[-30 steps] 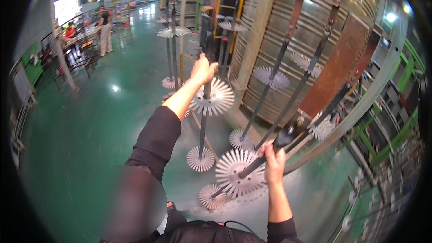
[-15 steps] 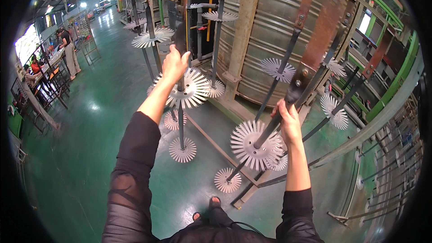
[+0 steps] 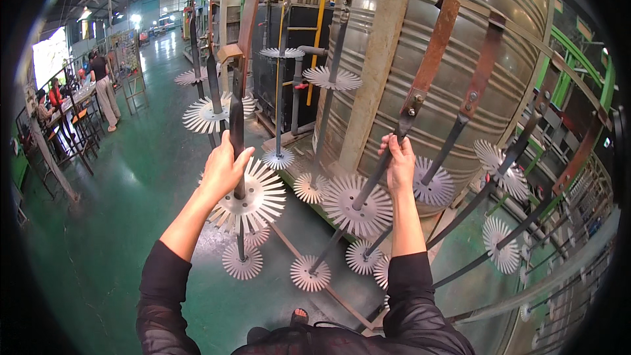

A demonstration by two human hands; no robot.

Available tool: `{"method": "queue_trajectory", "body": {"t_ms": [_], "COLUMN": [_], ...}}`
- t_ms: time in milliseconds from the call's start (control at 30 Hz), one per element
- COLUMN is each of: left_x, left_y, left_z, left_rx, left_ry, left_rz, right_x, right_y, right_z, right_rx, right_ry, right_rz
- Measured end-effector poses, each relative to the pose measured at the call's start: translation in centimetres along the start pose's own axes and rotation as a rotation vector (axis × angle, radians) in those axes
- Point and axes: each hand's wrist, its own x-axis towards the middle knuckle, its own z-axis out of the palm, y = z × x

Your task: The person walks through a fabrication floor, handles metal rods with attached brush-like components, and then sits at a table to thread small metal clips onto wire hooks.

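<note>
My left hand (image 3: pixel 225 169) is closed round a dark hanging rod (image 3: pixel 237 108), just above a large slotted metal disc (image 3: pixel 247 202). A smaller slotted disc (image 3: pixel 242 261) sits lower on the same rod. With fingers wrapped round it, my right hand (image 3: pixel 398 163) grips a second dark rod (image 3: pixel 374 181), below the bolts of a reddish-brown metal strip (image 3: pixel 430 59). This rod leans, its upper disc (image 3: pixel 358 205) below and left of the hand and a smaller disc (image 3: pixel 310 273) near its lower end.
More rods with slotted discs hang on both sides, one disc (image 3: pixel 501 244) at right. A large ribbed metal tank (image 3: pixel 473 46) stands ahead. Pale frame bars (image 3: pixel 342 304) run low near my foot. At far left, people are by a long table (image 3: pixel 82 95).
The view has shifted, and the held rods with their discs stand further left in it. My left hand sits lower in view. Both hands keep their hold on rods.
</note>
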Motion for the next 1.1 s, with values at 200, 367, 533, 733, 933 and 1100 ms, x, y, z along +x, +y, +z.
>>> {"method": "queue_trajectory", "body": {"t_ms": [200, 367, 533, 733, 933, 1100], "left_x": [-0.1, -1.0, -1.8, -2.5, -2.6, -2.1], "left_y": [-0.3, 0.8, 1.9, 2.5, 2.4, 2.4], "left_z": [-0.1, -0.3, -0.3, -0.4, -1.0, -1.0], "left_rx": [-0.015, -0.089, -0.184, -0.178, -0.188, -0.165], "left_ry": [-0.011, -0.073, -0.137, -0.168, -0.168, -0.126], "left_rz": [0.042, -0.012, -0.072, -0.081, -0.149, -0.150], "right_x": [6.0, 10.7, 15.0, 20.2, 22.4, 21.4], "right_y": [4.2, 6.7, 9.2, 9.8, 5.6, 4.1], "right_z": [-0.6, -0.7, -1.6, -2.9, -0.2, 0.7], "right_rx": [0.182, 0.277, 0.269, 0.330, 0.365, 0.332], "right_ry": [-0.083, -0.074, -0.092, -0.128, -0.250, -0.290], "right_rz": [0.072, 0.037, 0.048, 0.048, 0.035, 0.030]}}
